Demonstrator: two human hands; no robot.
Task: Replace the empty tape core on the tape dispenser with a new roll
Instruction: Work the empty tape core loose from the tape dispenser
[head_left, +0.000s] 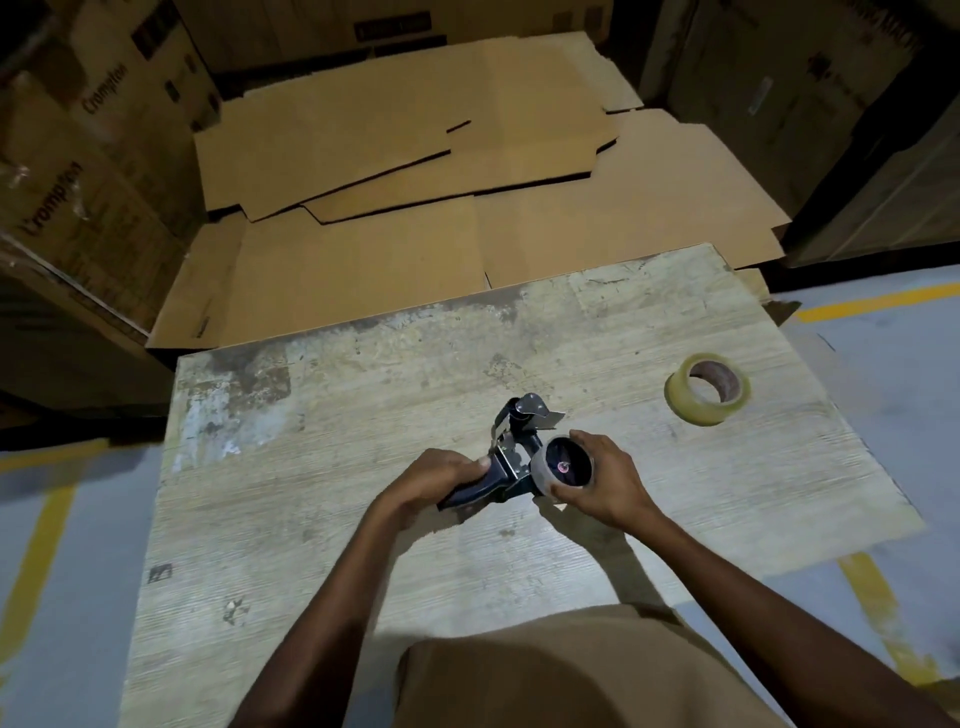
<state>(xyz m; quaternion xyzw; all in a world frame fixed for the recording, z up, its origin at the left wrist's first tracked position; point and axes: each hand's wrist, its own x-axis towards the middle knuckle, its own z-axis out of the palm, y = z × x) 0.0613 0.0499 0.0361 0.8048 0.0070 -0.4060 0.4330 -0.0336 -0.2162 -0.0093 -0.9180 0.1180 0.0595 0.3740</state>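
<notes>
A dark tape dispenser (511, 447) with a metal blade guard lies at the middle of the worn wooden table (363, 395). My left hand (436, 480) grips its dark handle. My right hand (605, 480) wraps around the empty grey-brown tape core (545, 470), which sits on the dispenser's spindle with its open end facing up. A new roll of clear tape (707, 388) with a brown core lies flat on the table at the far right, apart from both hands.
Flattened cardboard sheets (415, 171) are stacked beyond the table's far edge. Printed cartons (88, 166) stand on the left and more boxes (810, 93) on the right. The grey floor (62, 597) has yellow lines.
</notes>
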